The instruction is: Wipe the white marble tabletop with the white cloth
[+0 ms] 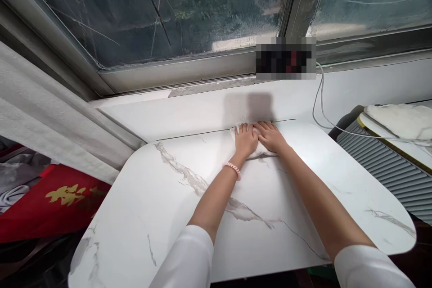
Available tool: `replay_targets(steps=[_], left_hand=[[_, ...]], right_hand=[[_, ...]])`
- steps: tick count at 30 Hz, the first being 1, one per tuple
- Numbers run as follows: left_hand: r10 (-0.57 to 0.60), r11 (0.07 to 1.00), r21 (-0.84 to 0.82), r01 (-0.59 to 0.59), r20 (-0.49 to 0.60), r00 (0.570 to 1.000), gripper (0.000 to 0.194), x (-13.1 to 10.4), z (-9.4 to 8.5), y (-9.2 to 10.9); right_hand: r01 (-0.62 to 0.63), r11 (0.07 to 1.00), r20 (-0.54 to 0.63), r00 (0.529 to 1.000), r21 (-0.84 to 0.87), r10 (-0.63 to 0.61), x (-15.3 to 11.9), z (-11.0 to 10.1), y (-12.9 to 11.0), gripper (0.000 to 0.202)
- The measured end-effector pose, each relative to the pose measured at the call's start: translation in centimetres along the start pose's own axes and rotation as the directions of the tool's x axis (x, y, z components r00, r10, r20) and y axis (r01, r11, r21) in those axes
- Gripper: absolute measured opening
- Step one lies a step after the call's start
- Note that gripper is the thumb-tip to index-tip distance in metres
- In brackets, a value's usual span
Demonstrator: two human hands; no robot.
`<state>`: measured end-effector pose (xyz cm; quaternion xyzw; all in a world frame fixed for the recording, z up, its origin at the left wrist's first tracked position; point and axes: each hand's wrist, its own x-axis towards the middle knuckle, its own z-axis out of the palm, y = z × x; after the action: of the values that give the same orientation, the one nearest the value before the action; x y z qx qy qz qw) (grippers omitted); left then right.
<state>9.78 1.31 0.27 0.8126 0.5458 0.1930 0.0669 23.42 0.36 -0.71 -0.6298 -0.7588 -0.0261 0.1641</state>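
At the far edge of the white marble-patterned table (135, 198), a folded white cloth (262, 150) lies under both of my hands. My left hand (246, 139) presses down on the cloth's left part, palm down, fingers stretched out and slightly spread. A pink beaded bracelet (233, 170) circles that wrist. Right beside it, almost touching, my right hand (270, 136) rests flat on the cloth with its fingers extended toward the wall. Much of the cloth is hidden beneath the hands.
A white wall ledge (189, 112) and window frame (189, 69) rise behind the table. White cables (319, 94) hang at the right, near a grey ribbed surface (388, 162) and white fabric (401, 119). A curtain (50, 117) and red cloth (37, 211) are left.
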Motion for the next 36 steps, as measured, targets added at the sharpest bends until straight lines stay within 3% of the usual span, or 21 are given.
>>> replay_targets(steps=[5, 10, 17, 22, 27, 31, 36], left_hand=[[0.003, 1.000, 0.012, -0.003, 0.020, 1.000, 0.045, -0.8, -0.3, 0.3], [0.027, 1.000, -0.002, -0.027, 0.077, 0.997, 0.048, -3.7, -1.0, 1.2], [0.152, 0.988, -0.014, -0.152, 0.160, 0.975, 0.051, -10.9, -2.4, 2.8], [0.245, 0.970, -0.036, -0.242, 0.185, 0.952, 0.051, -17.4, -4.0, 3.7], [0.354, 0.935, -0.097, -0.341, 0.232, 0.906, 0.057, -22.9, -5.5, 4.1], [0.379, 0.925, -0.136, -0.355, 0.269, 0.885, 0.062, -24.1, -5.7, 4.4], [0.317, 0.948, -0.085, -0.306, 0.235, 0.919, 0.061, -21.6, -4.4, 5.2]], right_hand=[[0.024, 1.000, 0.006, 1.000, -0.020, -0.024, -0.8, -0.2, -0.2, 0.052], [0.020, 0.997, 0.026, 0.999, -0.068, -0.019, -4.3, -1.0, -1.2, 0.053], [0.036, 0.992, 0.055, 0.998, -0.119, -0.030, -13.1, -2.8, -3.7, 0.055], [0.000, 0.992, -0.067, 0.998, -0.123, -0.008, -20.5, -3.6, -7.0, 0.055], [0.056, 0.993, -0.166, 0.983, -0.106, -0.073, -26.2, -4.1, -9.0, 0.067], [0.088, 0.994, -0.090, 0.991, -0.064, -0.094, -27.1, -4.8, -8.5, 0.067], [0.003, 0.996, 0.083, 0.997, -0.086, 0.004, -24.0, -5.0, -6.3, 0.058]])
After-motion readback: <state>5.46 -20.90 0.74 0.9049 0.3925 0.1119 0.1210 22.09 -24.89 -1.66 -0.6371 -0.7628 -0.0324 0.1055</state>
